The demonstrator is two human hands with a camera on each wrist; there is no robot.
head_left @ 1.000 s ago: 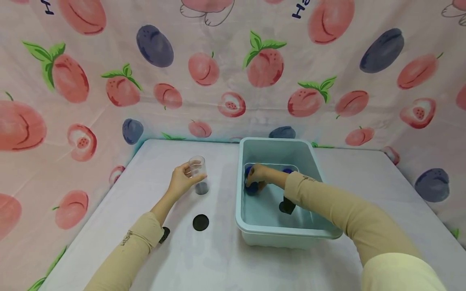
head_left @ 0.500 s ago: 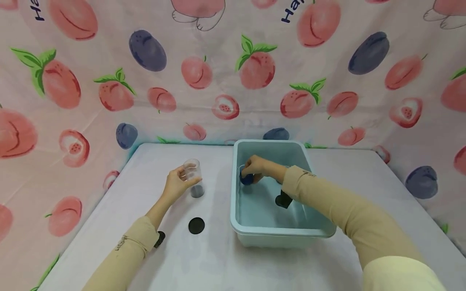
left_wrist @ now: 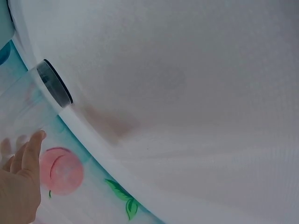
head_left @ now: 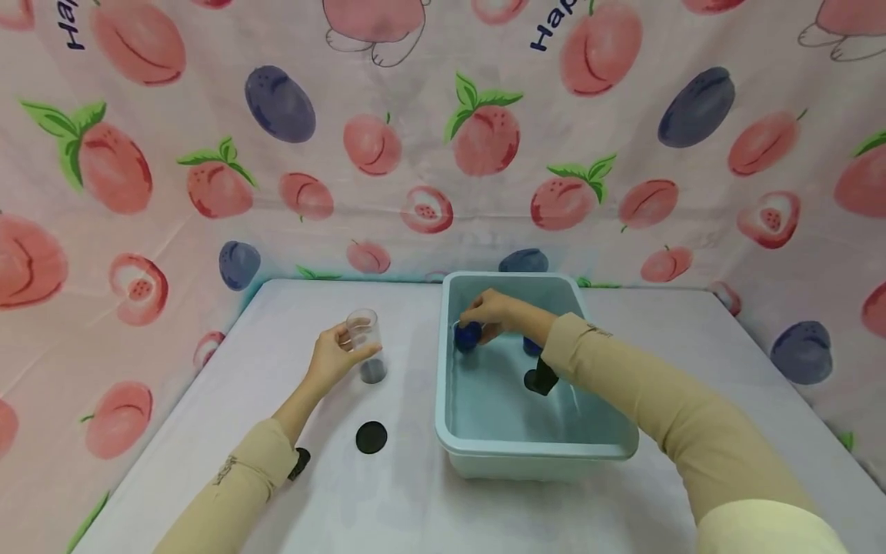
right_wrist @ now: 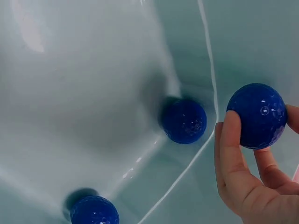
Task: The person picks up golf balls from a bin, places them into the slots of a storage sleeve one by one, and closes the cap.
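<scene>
A clear plastic cylinder (head_left: 365,336) with a dark base (left_wrist: 55,84) stands upright on the white table, left of the tub. My left hand (head_left: 334,354) grips its side, thumb in front and fingers behind. Inside the pale blue tub (head_left: 536,448), my right hand (head_left: 493,314) pinches a blue golf ball (right_wrist: 257,115) between fingertips and thumb, up by the wall. A second blue golf ball (right_wrist: 183,121) lies in the tub's corner below the hand. Another blue golf ball (right_wrist: 95,212) is farther along the tub, partly hidden by the right forearm in the head view.
A black round disc (head_left: 371,437) lies flat on the table between the left forearm and the tub. Dark wrist gear (head_left: 547,377) hangs under the right cuff inside the tub. A fruit-print cloth (head_left: 429,154) closes off the table's back and sides.
My right hand has taken a blue golf ball and raised it a little from the tub's back left corner. The left hand keeps its grip on the cylinder. The head view has shifted slightly.
</scene>
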